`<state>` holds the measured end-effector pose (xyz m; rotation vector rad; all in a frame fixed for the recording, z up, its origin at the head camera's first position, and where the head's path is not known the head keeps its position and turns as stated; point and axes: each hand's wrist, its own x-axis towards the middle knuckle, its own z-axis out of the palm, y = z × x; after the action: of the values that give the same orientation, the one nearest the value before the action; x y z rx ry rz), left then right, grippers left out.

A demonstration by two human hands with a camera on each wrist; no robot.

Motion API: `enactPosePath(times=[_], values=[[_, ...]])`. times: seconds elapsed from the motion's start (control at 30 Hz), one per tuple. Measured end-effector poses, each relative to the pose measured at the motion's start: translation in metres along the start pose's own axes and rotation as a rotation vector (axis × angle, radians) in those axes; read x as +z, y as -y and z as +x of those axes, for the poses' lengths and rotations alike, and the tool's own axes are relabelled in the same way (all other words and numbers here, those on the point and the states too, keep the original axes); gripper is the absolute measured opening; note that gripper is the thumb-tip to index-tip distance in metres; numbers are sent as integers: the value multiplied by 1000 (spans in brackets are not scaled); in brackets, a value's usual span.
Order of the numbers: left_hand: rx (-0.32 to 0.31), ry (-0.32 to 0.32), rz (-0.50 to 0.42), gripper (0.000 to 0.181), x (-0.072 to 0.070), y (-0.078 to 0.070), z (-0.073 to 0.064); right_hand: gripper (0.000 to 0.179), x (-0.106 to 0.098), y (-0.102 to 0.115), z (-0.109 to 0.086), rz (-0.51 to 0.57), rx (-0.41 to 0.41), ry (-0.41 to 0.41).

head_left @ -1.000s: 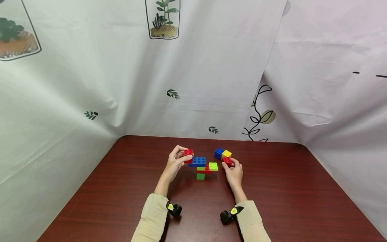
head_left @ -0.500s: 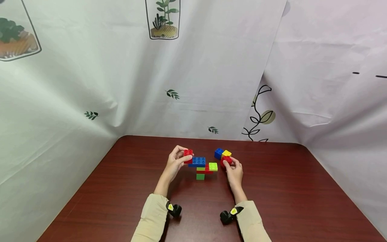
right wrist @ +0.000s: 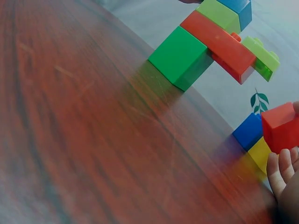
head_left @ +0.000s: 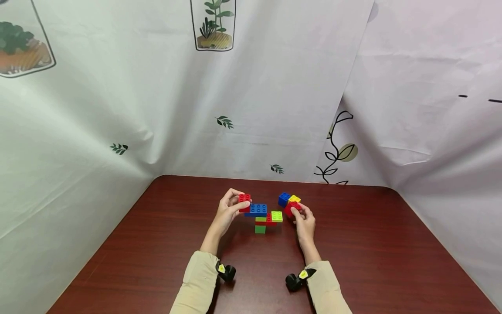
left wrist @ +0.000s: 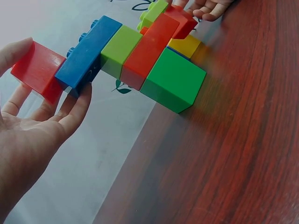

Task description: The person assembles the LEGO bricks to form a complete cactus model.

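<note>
My left hand grips the red brick on the upper left end of a stepped toy-brick build. In the left wrist view its thumb presses that red brick and its fingers reach under the blue brick. Below the blue brick come a lime brick, a long red brick and a green brick at the base. A smaller lime brick tops the long red brick's right end. My right hand pinches a separate red brick, tilted, just right of the build.
Behind the right hand, a blue brick and a yellow brick lie side by side on the brown wooden table. A printed white cloth hangs along the table's far edge. Each wrist carries a black camera.
The red brick in my right hand has turned and shifted slightly left, with the thumb now lying over its near side. My left hand and the build have stayed still.
</note>
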<state>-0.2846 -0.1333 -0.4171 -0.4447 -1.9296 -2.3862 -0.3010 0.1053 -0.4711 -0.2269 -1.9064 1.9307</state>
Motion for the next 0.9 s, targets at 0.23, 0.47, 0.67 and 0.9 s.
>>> enactPosePath(times=[0.23,0.47,0.67,0.9], values=[[3,-1,8,23,1,-1,0,35,0,0,-1,29,3,21],[3,-4,-7,21,1,-1,0,36,-2,2,-4,46,16,51],[4,-6,-9,23,1,-1,-1,38,-2,5,-4,135,36,100],[7,-4,-6,26,1,0,1,41,-2,8,-5,242,60,147]])
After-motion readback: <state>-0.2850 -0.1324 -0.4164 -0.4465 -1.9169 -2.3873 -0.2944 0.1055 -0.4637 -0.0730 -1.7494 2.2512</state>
